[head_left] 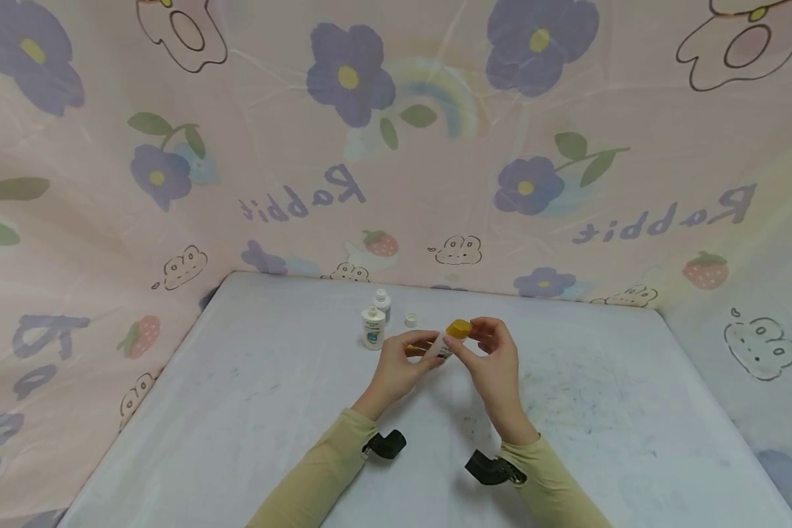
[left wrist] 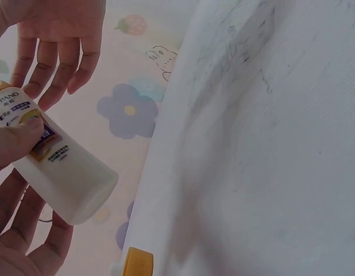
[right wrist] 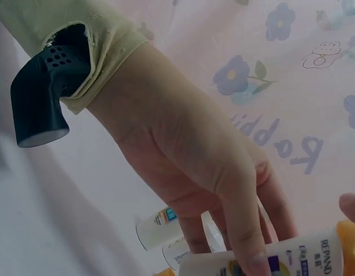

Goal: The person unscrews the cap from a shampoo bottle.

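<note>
Tilted above the table, a white lotion bottle point(head_left: 438, 347) with a yellow cap point(head_left: 458, 328) is gripped by my left hand point(head_left: 398, 367). Its thumb lies across the label, as the left wrist view shows, and the fingers support the other side. My right hand point(head_left: 495, 363) is raised around the cap end, fingers loosely bent, with the thumb tip point(right wrist: 351, 207) close beside the yellow cap. Beyond the left hand, two white bottles stand: one with a printed label point(head_left: 372, 328) in front, another point(head_left: 383, 304) behind.
A small white cap point(head_left: 411, 320) lies on the table point(head_left: 270, 440) near the bottles. Another yellow-orange cap point(left wrist: 138, 262) shows low in the left wrist view. Patterned curtain point(head_left: 429, 205) hangs around the table, and each wrist carries a black camera point(head_left: 491, 468).
</note>
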The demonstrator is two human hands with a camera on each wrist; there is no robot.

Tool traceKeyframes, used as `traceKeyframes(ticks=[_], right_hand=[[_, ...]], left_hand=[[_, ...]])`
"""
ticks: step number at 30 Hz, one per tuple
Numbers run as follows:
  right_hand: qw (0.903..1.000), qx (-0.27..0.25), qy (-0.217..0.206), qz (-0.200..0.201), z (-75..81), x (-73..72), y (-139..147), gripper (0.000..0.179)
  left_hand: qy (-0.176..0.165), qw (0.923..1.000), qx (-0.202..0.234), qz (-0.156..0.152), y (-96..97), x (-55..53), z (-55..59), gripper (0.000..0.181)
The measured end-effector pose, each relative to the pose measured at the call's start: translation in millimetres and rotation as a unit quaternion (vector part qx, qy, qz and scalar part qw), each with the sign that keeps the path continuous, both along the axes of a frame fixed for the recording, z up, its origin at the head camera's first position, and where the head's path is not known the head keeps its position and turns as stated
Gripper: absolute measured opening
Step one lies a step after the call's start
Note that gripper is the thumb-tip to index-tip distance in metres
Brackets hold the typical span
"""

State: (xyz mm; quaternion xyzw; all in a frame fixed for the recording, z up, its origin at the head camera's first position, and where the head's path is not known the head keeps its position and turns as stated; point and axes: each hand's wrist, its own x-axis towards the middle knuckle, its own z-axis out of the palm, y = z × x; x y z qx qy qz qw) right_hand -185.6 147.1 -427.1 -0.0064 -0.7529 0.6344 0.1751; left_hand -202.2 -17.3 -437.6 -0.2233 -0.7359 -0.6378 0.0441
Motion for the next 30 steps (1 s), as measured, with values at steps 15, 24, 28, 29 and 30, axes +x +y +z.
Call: traceKeyframes(ticks=[15, 24, 28, 29, 30], right_hand=[[0.9997, 0.009, 0.012, -0.019, -5.1, -5.6, 0.6, 0.042], [0.9991, 0.02, 0.037, 0.004, -8.1, -4.4, 4.7, 0.041], [0.999, 0.031, 0.028, 0.019, -5.7, -3.6, 7.1, 0.041], [0.9988, 0.033, 0.026, 0.024, -4.9, -3.5, 7.9, 0.041], [0.9987, 0.034, 0.022, 0.029, -4.1, -3.6, 8.6, 0.041]], left_hand=[[0.005, 0.9999, -0.013, 0.001, 2.1, 3.6, 1.8, 0.037], [0.005, 0.9999, -0.013, 0.005, 0.9, 3.9, 2.2, 0.036], [0.01, 0.9999, -0.012, 0.0, -0.5, 2.1, 0.8, 0.036], [0.011, 0.9999, -0.011, -0.001, -0.8, 1.6, 0.4, 0.036], [0.012, 0.9999, -0.01, -0.001, -1.0, 1.1, 0.0, 0.036]])
